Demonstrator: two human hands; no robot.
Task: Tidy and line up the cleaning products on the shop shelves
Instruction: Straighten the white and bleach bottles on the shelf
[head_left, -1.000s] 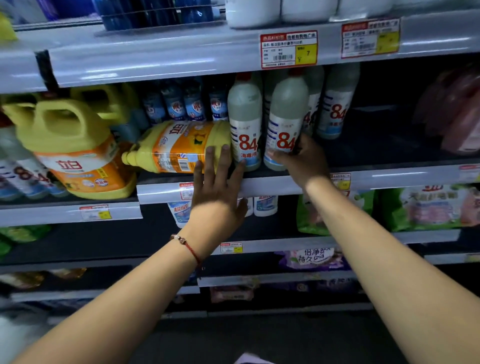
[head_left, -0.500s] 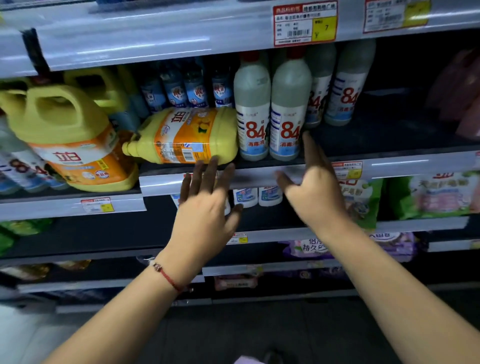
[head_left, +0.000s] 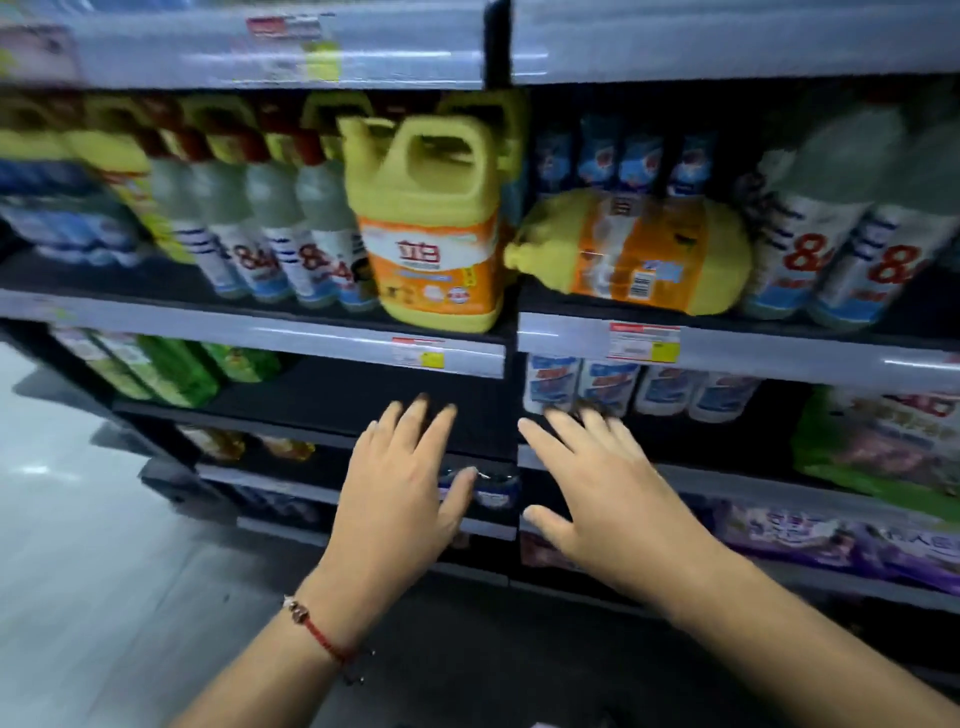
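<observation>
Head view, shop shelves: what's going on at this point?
A person is tidying cleaning products. Both hands, the left hand and right hand, hover open in front of the lower shelves, holding nothing. On the shelf above, a yellow jug stands upright at the shelf edge, while a yellow bottle beside it lies on its side, not yet set upright. White 84 bottles stand to its right.

Both hands, left (head_left: 400, 493) and right (head_left: 597, 499), hover spread and empty low in the frame. Above them, one yellow jug (head_left: 434, 228) stands upright; beside it, a yellow bottle (head_left: 639, 254) lies toppled on the shelf (head_left: 753, 353).
</observation>
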